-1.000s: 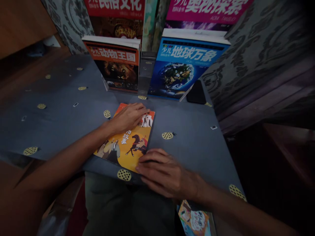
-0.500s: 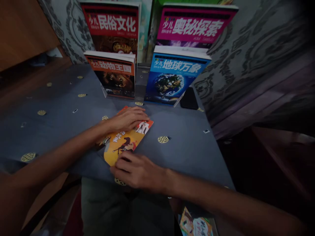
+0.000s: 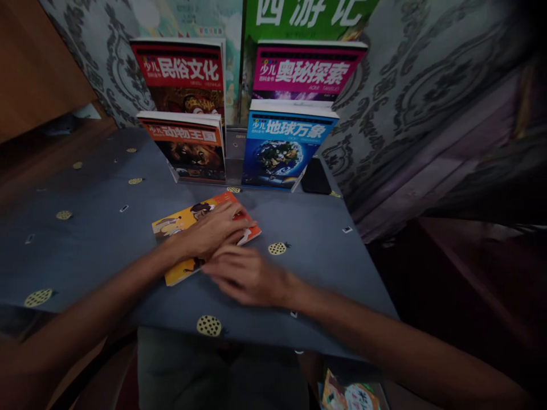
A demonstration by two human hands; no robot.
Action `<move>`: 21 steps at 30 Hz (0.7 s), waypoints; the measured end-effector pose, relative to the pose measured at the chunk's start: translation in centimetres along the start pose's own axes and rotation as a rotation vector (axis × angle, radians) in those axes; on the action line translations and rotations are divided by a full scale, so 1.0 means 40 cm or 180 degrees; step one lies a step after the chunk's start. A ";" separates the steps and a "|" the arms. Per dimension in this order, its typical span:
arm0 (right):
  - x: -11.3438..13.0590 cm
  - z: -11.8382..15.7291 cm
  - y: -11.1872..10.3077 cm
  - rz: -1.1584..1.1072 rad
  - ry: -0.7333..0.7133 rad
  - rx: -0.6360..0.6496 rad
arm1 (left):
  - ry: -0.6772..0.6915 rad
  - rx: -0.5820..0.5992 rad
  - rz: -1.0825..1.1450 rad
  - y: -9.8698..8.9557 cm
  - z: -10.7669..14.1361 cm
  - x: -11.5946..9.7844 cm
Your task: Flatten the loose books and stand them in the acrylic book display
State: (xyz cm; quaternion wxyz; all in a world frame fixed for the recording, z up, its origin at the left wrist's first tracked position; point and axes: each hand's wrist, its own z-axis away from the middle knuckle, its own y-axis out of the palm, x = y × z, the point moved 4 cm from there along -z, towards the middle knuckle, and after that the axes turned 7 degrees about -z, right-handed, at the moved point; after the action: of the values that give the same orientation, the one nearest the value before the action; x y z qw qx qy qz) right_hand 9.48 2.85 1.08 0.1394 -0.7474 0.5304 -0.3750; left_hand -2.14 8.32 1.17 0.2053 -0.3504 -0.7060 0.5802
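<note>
A thin orange-and-yellow illustrated book [image 3: 188, 218] lies slantwise on the patterned tablecloth, cartoon animals on its cover. Across its middle and right part rests my left hand [image 3: 217, 228], fingers stretched out over the cover, hiding much of it. My right hand [image 3: 248, 276] is at the near long edge, its fingers curled together and the tips closed at the book's edge, just below the left hand. The right hand is slightly blurred.
Behind the book stands a rack holding upright books: a lion book [image 3: 196, 151], an Earth book [image 3: 282, 151], a red book [image 3: 183, 71], a magenta book [image 3: 299, 71] and a green book [image 3: 307, 17]. A dark flat object [image 3: 316, 176] lies right of it. Another book [image 3: 352, 396] shows below the table edge.
The book has turned so that it lies more crosswise. My right hand has moved from its near corner up along the near edge, closer to my left hand. The camera view has tilted up.
</note>
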 end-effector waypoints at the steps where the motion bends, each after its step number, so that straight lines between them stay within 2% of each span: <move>1: -0.023 0.018 -0.037 -0.0085 0.0469 -0.0389 | -0.0018 0.0044 -0.0040 -0.005 0.000 -0.009; 4: -0.095 0.085 -0.126 -0.0286 0.1832 -0.1312 | -0.0109 0.0133 -0.0364 -0.018 -0.003 -0.041; 6: -0.134 0.123 -0.157 -0.0470 0.2481 -0.1533 | -0.0231 0.0190 -0.0696 -0.017 -0.008 -0.063; 8: -0.160 0.147 -0.169 -0.0728 0.2858 -0.1594 | -0.0375 0.0215 -0.0999 -0.010 -0.012 -0.082; 12: -0.175 0.156 -0.169 -0.1008 0.3057 -0.1596 | -0.0496 0.0096 -0.1361 0.008 -0.016 -0.106; 21: -0.170 0.147 -0.167 -0.0972 0.3036 -0.1308 | -0.0306 -0.0415 -0.1549 0.011 -0.012 -0.113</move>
State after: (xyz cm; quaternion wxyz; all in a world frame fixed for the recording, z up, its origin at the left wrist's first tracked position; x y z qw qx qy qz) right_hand 17.18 10.51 -1.68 -0.3220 -0.5747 0.4826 -0.5772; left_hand 1.34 5.35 1.37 0.2821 -0.1547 -0.8144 0.4829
